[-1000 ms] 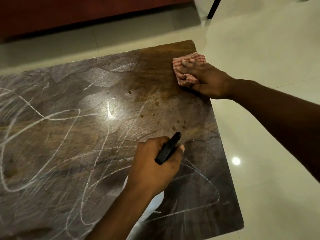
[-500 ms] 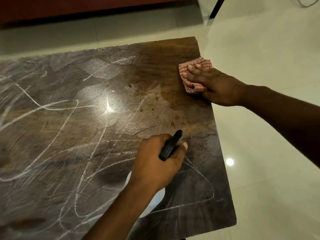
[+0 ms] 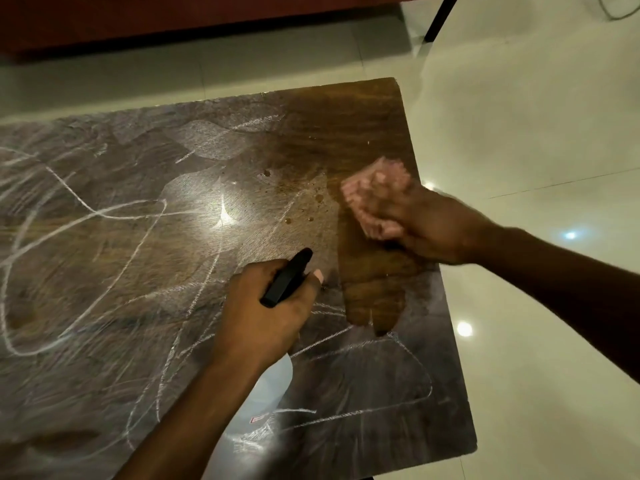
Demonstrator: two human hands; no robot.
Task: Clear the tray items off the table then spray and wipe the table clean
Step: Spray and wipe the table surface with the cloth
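Note:
A dark wooden table (image 3: 104, 271) is covered with white chalk scribbles and a dusty film. My right hand (image 3: 426, 223) presses a crumpled pink checked cloth (image 3: 374, 188) on the tabletop near its right edge; hand and cloth are blurred. A clean wet brown streak (image 3: 374, 292) runs below the cloth toward me. My left hand (image 3: 266, 313) grips a spray bottle (image 3: 270, 386) by its black trigger head (image 3: 287, 277), held over the middle of the table. The pale bottle body is mostly hidden under my wrist. A few drops (image 3: 287, 221) lie left of the cloth.
Glossy pale floor tiles (image 3: 536, 133) surround the table on the right and far side. A dark red furniture edge (image 3: 173, 19) runs along the top, and a thin black leg (image 3: 440, 19) stands at the upper right. The table's right edge (image 3: 446, 306) is close to my right wrist.
My right hand has swept the cloth from the far right corner toward me along the right side, leaving a wiped dark streak. My left hand with the bottle has barely moved.

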